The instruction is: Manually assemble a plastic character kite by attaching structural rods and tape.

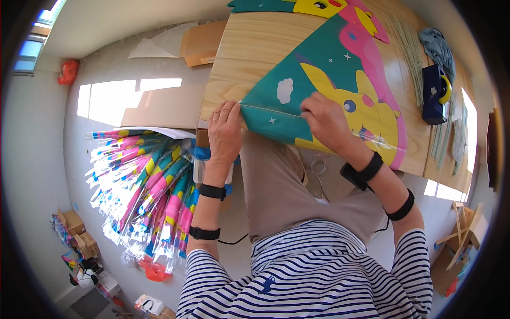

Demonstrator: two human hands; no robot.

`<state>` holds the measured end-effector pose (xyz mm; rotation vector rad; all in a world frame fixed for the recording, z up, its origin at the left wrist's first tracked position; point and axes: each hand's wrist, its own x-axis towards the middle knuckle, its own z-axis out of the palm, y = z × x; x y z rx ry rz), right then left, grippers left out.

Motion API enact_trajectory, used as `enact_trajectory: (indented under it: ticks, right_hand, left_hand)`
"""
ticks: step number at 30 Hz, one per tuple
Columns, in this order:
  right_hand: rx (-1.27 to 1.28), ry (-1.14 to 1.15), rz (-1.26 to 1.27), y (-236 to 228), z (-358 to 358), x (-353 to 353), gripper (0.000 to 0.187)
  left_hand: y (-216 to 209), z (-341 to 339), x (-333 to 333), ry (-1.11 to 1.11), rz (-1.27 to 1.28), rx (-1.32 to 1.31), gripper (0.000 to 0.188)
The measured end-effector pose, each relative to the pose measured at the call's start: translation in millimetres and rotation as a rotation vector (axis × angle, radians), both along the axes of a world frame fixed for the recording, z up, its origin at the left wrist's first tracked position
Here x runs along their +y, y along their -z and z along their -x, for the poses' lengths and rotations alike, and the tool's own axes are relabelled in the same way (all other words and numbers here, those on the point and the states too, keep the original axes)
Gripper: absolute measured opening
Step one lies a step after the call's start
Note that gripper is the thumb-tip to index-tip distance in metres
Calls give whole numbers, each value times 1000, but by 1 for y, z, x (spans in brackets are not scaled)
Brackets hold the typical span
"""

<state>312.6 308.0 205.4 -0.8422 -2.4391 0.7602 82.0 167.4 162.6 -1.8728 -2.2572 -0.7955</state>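
Note:
A kite sheet (313, 74) in green, pink and yellow lies on the wooden table before me, printed with a yellow cartoon animal and a white cloud. Across its near part runs a thin pale rod (271, 110). My left hand (225, 127) is closed at the kite's left corner, fingers together by the rod's end; the thumb is hidden. My right hand (324, 119) is curled closed over the rod further right, above the green area. What lies inside its fingers is hidden.
Another kite sheet (319, 6) lies at the table's far edge. Thin sticks (406, 53), a dark blue tape dispenser (434, 101) and a grey cloth (437, 45) are on the right. Many wrapped, rolled kites (143, 186) pile up left of me. Cardboard (159, 109) lies beyond them.

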Motion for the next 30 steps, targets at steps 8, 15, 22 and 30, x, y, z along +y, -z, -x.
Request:
enact_trajectory:
  ticks: [8, 15, 22, 30]
  right_hand:
    - [-135, -121, -67, 50, 144, -11, 7]
    - [-137, -233, -306, 55, 148, -18, 11]
    - [-116, -255, -327, 54, 121, -13, 11]
    - [-153, -212, -277, 43, 57, -6, 13]
  left_hand:
    - [12, 2, 5, -33, -65, -87, 29]
    - [12, 4, 5, -75, -56, -100, 25]
    - [11, 5, 6, -54, -56, -81, 25]
    - [8, 5, 7, -46, -51, -35, 23]
